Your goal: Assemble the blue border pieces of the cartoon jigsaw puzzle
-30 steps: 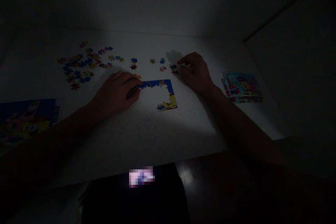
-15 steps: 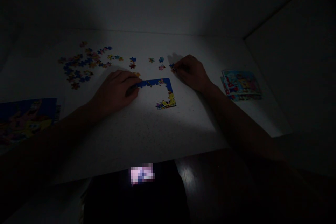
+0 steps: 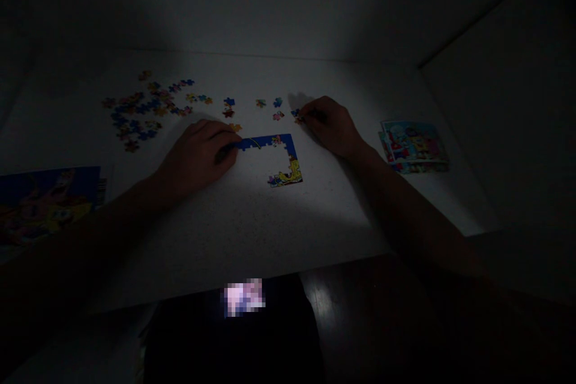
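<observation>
A partly joined jigsaw puzzle border lies on the white table, with a blue top strip, a right side and a short yellow bottom stretch. At the left end of its top strip is my left hand, its thumb and index finger closed on a blue edge piece that they partly hide. My right hand, up and to the right of the border, pinches a small dark blue and orange puzzle piece at the table surface. Between the hands and farther back lie loose pieces, among them a pink one and an orange one.
A heap of loose puzzle pieces spreads over the back left. Picture cards are stacked at the right, and a blue cartoon picture sheet lies at the left under my forearm. A wall rises behind the table; the light is dim.
Both hands stay almost where they were, the right still pinching its piece. The view has shifted very slightly.
</observation>
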`<action>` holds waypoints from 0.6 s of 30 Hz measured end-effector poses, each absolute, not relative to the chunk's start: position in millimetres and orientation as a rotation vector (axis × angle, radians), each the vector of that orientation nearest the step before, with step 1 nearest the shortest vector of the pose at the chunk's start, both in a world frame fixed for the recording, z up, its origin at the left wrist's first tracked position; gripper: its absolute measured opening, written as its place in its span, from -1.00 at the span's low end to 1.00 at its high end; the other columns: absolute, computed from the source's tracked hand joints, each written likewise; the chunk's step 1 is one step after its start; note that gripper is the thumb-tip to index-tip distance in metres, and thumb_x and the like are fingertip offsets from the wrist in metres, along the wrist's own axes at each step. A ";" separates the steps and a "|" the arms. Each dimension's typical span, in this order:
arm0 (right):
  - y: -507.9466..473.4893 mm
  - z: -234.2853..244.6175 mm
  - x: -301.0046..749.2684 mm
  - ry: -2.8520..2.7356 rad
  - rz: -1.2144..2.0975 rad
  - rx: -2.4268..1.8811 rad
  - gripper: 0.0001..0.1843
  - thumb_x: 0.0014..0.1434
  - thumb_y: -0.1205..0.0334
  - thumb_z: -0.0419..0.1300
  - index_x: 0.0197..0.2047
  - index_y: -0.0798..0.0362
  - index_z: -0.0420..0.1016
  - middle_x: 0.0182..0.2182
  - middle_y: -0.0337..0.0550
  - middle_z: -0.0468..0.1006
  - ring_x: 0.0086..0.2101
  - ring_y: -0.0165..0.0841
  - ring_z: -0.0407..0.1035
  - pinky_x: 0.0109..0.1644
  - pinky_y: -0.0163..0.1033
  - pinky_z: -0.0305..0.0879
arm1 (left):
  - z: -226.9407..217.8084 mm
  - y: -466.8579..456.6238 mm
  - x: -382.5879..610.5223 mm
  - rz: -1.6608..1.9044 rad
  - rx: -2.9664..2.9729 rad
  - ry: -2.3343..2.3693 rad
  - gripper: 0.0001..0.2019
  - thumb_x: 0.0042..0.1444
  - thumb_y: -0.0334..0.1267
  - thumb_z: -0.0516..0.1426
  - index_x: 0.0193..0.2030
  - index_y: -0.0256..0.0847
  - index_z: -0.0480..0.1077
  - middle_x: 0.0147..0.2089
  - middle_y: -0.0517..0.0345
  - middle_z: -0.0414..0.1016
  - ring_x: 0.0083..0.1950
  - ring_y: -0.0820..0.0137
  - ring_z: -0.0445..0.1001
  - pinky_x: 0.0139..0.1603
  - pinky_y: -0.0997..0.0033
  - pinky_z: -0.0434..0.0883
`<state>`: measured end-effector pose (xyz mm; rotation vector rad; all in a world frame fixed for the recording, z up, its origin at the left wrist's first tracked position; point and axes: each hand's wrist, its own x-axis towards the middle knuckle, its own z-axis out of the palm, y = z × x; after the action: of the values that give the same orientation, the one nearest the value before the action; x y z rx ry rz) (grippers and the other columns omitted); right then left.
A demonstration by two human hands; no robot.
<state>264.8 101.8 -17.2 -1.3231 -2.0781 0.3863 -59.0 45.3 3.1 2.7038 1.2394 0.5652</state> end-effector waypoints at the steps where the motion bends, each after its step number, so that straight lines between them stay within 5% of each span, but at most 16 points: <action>1: 101.8 -17.5 265.0 -2.079 0.385 -1.317 -0.79 0.17 0.33 0.15 -0.19 0.02 0.59 -0.30 -0.14 0.54 -0.28 -0.28 0.40 -0.14 -0.09 0.32 | 3.0 45.4 -59.2 0.568 2.697 1.238 -0.64 0.38 -0.13 -0.03 0.06 -0.20 0.52 0.12 -0.06 0.55 0.18 0.13 0.47 0.30 0.01 0.37; 10: 95.7 -11.6 270.3 -2.116 0.462 -1.238 -0.71 0.21 -0.02 0.27 -0.12 -0.02 0.55 -0.25 -0.15 0.52 -0.26 -0.28 0.40 -0.14 -0.10 0.36 | 5.2 44.6 -58.0 0.559 2.662 1.258 -0.65 0.37 -0.15 -0.03 0.06 -0.22 0.51 0.13 -0.07 0.54 0.20 0.11 0.46 0.31 0.01 0.37; 18: 95.5 -10.5 269.2 -2.121 0.457 -1.227 -0.80 0.19 0.11 0.26 -0.16 0.01 0.55 -0.23 -0.10 0.52 -0.22 -0.23 0.42 -0.07 -0.01 0.40 | 3.9 45.1 -59.3 0.557 2.657 1.261 -0.69 0.37 -0.15 0.00 0.05 -0.12 0.51 0.14 0.00 0.54 0.21 0.14 0.46 0.32 0.02 0.36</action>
<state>269.2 95.5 -10.5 -1.2272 -2.1208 0.4569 -59.3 45.1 3.9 2.6566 1.2610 0.5566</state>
